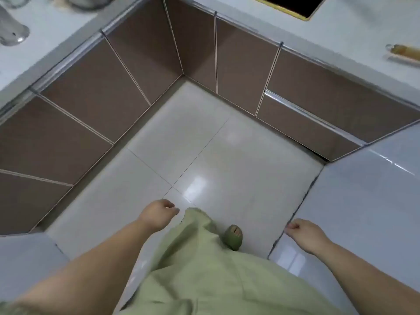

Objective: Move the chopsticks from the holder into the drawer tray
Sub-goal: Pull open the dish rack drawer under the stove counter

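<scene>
No chopsticks, holder or drawer tray show in the head view. My left hand point(158, 213) hangs low at centre, fingers loosely curled, holding nothing. My right hand point(301, 231) hangs at the lower right, fingers curled in, also with nothing in it. A closed drawer front point(318, 130) with a metal pull strip sits in the brown cabinets at the right. All cabinet doors and drawers are closed.
Brown cabinets point(91, 94) wrap around an L-shaped white counter point(341, 35). A metal tap base point(12, 35) stands at far left, a black hob point(293, 5) at the top, a clear amber tube point(404, 52) at right. White floor tiles point(204, 144); my green slipper point(234, 237).
</scene>
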